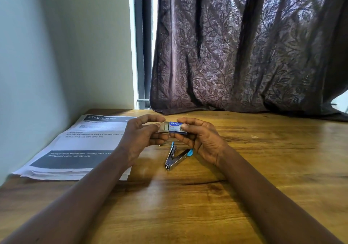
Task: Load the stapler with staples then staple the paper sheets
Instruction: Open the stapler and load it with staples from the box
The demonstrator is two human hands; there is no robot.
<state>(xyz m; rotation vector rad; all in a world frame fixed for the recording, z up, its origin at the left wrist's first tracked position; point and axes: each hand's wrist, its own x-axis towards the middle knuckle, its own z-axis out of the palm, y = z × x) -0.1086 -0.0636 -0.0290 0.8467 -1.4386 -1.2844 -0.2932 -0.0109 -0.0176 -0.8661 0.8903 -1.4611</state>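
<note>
The table (273, 168) lies bare to the right and along the near edge — free passage. At left the paper sheets (75, 144) fill the strip beside the wall (37, 65). The splayed stapler (174, 159) lies mid-table, close by the left hand (139, 138) and right hand (203, 140) gripping the staple box (176, 128); the curtain (244, 46) seems to rest on the far edge.

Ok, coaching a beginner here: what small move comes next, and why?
Probably slide the inner tray farther out for a staple strip: the left hand pinches it, only partly out of the blue sleeve the right hand holds, and the stapler lies open on the table.
</note>
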